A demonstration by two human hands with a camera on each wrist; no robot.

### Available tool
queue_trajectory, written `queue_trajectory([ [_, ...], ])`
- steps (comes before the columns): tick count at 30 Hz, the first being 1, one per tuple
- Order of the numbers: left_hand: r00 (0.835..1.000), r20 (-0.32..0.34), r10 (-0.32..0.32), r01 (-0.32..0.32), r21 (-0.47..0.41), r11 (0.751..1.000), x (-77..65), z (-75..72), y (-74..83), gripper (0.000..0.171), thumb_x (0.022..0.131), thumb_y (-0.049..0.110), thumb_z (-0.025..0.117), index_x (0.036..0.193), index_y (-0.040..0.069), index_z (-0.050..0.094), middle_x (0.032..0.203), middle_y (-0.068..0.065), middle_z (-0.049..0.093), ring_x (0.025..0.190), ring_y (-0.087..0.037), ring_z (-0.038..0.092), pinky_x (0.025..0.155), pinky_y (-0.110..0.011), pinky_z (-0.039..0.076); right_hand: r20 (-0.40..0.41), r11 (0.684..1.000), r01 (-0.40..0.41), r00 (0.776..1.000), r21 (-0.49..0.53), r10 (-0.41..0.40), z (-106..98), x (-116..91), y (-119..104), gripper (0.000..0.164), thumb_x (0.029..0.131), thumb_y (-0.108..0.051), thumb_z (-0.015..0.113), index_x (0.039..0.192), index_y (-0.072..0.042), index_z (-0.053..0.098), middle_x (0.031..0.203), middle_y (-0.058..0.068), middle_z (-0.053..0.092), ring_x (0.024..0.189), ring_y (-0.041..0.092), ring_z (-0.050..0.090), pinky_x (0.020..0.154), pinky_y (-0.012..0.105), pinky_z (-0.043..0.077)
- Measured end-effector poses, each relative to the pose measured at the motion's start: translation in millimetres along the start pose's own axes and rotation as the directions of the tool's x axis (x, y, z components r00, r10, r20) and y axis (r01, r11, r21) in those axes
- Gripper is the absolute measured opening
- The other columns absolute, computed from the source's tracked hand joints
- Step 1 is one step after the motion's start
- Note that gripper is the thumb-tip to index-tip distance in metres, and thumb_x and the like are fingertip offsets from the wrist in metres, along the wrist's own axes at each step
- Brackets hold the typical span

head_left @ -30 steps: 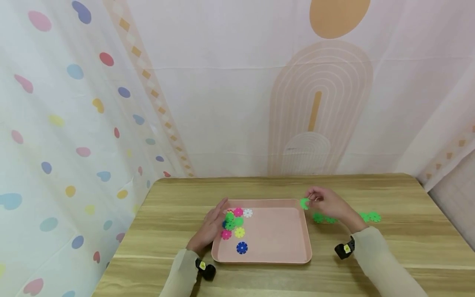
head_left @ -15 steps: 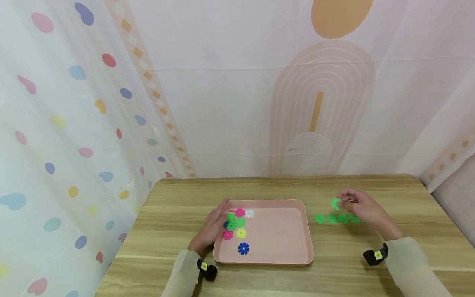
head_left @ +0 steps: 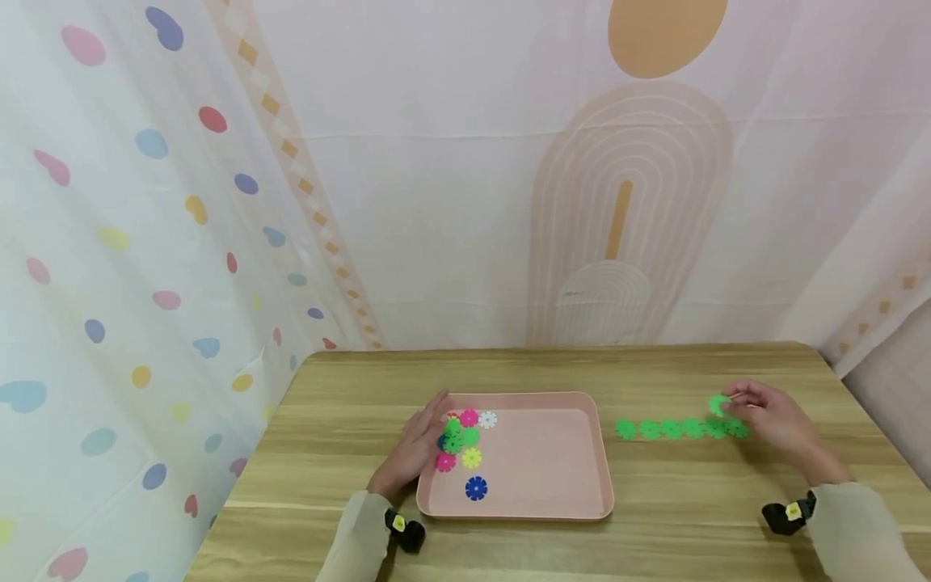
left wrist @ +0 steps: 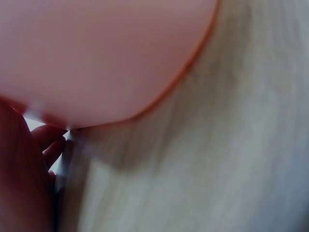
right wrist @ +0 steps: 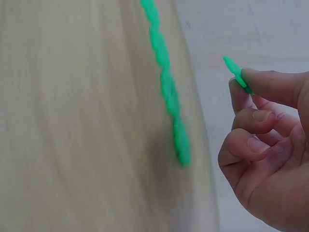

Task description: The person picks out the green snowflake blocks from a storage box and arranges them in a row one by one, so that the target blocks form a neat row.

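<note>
Between thumb and index finger, my right hand (head_left: 773, 420) pinches a green snowflake disc (head_left: 718, 405), seen edge-on in the right wrist view. It is held above the right end of a row of several green snowflake discs (head_left: 671, 429) lying on the table. My left hand (head_left: 409, 451) rests along the left side of a pink tray (head_left: 545, 477), its fingers stretched toward the far corner. Several loose snowflake discs lie in the tray's left part: a blue disc (head_left: 476, 488), a yellow disc (head_left: 472, 457), a white disc (head_left: 487, 419), pink and green ones.
The wooden table (head_left: 684, 533) carries the tray in its middle and the green row to the tray's right. A patterned curtain (head_left: 451, 242) hangs behind the table's far edge and along the left.
My right hand has carried the green disc rightward, from the tray's far right corner to above the row's right end. The left hand has stayed at the tray.
</note>
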State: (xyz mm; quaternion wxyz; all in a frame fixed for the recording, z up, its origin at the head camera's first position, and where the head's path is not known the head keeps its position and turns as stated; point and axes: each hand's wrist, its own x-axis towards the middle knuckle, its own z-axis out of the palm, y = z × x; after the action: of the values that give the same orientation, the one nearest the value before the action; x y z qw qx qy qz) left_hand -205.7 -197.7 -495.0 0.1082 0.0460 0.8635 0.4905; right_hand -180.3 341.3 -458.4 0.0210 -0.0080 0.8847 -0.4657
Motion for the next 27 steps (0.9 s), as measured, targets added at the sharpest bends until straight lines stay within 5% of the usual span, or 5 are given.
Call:
queue_trajectory([
  [7, 1.0, -0.004, 0.006, -0.006, 0.012, 1.0, -0.7, 0.3, 0.3, 0.055, 0.106, 0.045, 0.035, 0.158, 0.037, 0.02, 0.165, -0.004, 0.019, 0.15, -0.037, 0.006, 0.112, -0.073, 0.004, -0.042, 0.996, -0.066, 0.997, -0.059, 0.064, -20, -5, 23, 0.038, 0.104, -0.023, 0.05, 0.124, 0.009, 0.051, 0.098, -0.003, 0.063, 0.079, -0.004, 0.052, 0.065, 0.022, 0.047],
  [27, 1.0, -0.01, 0.012, -0.012, 0.006, 1.0, 0.2, -0.2, -0.5, 0.056, 0.106, 0.044, 0.038, 0.158, 0.035, 0.021, 0.164, -0.007, 0.018, 0.15, -0.038, 0.007, 0.111, -0.075, 0.005, -0.027, 0.974, -0.17, 0.986, -0.153, 0.167, -32, -9, 43, 0.033, 0.099, -0.022, 0.055, 0.113, 0.008, 0.058, 0.094, 0.001, 0.06, 0.079, 0.009, 0.046, 0.064, 0.023, 0.04],
])
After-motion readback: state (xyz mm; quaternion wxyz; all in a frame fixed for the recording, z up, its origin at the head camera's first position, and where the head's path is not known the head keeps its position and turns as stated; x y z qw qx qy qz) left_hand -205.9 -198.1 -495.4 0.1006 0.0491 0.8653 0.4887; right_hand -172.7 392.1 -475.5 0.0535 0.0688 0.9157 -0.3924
